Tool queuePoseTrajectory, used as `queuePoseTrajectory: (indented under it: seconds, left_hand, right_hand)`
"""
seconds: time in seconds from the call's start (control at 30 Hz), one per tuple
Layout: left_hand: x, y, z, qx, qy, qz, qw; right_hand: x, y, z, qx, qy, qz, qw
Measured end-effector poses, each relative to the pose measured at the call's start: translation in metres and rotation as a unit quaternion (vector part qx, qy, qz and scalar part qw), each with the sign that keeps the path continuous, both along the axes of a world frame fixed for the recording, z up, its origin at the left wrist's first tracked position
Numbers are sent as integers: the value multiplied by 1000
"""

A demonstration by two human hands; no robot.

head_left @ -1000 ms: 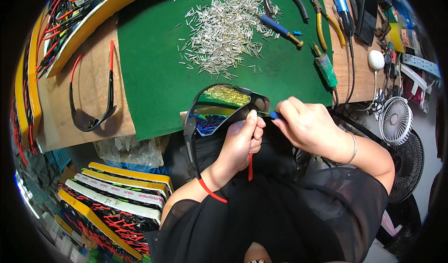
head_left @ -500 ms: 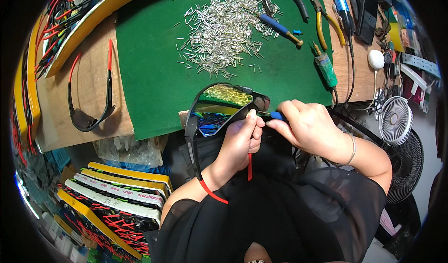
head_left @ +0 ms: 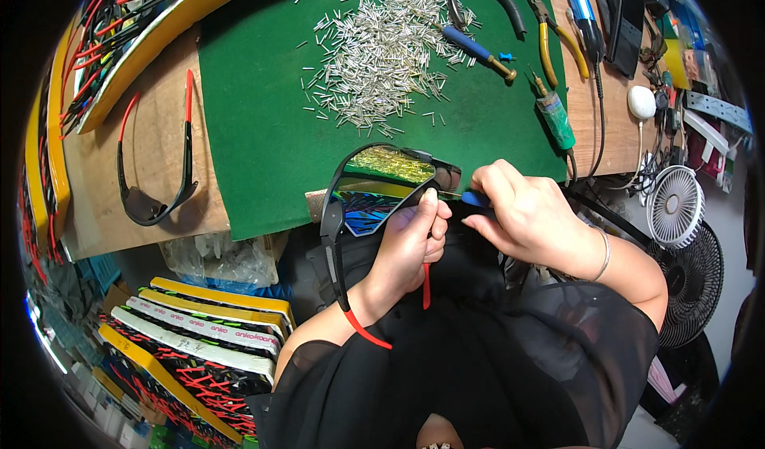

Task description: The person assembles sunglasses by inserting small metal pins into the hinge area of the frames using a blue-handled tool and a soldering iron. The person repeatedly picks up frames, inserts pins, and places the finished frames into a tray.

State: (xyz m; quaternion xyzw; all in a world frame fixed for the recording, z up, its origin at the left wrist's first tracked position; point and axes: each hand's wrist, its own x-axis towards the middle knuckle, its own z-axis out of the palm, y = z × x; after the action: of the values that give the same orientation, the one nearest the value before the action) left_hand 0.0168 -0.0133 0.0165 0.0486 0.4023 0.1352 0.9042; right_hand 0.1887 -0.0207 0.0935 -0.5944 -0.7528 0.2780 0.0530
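Note:
My left hand (head_left: 410, 246) grips a pair of black sport sunglasses (head_left: 374, 188) with a mirrored lens and red-tipped arms, held just off the near edge of the green mat (head_left: 255, 122). My right hand (head_left: 526, 218) holds a small blue-handled tool (head_left: 476, 199) with its tip pressed to the right hinge of the sunglasses. Both hands touch near the frame's right corner. One arm of the sunglasses hangs down past my left wrist.
A heap of small silver pins (head_left: 382, 50) lies on the mat. A finished pair of sunglasses (head_left: 155, 170) rests on the wooden bench at left. Pliers (head_left: 546, 31), a screwdriver (head_left: 478, 50) and other tools lie at the right. A small fan (head_left: 673, 206) stands right; boxes of sunglasses (head_left: 191, 329) below left.
The sunglasses and both hands have barely shifted; the right hand keeps the tool at the hinge.

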Motion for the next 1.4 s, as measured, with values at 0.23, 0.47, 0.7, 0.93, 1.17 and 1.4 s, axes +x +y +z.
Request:
queuePoseTrajectory:
  seconds: [0.23,0.47,0.7,0.93,1.17,1.4]
  left_hand:
    - [1,2,3,-1,8,-7,1000]
    - [-1,0,-1,-6,-6,-3,1000]
    - [-1,1,1,-5,-6,2,1000]
    - [-1,0,0,-3,-1,4,1000]
    - [0,1,1,1,-2,-2,1000]
    - [0,1,2,-2,5,-4,1000]
  right_hand:
    - [0,-3,-1,-1,-30,-1,1000]
    - [2,-8,-8,-19,-71,7,997]
    - [0,-4,-2,0,-14,-34,999]
    - [1,-3,0,-5,-11,-17,1000]
    - [2,-8,-4,-3,-20,-22,1000]
    - [3,-7,-8,-18,-48,-5,999]
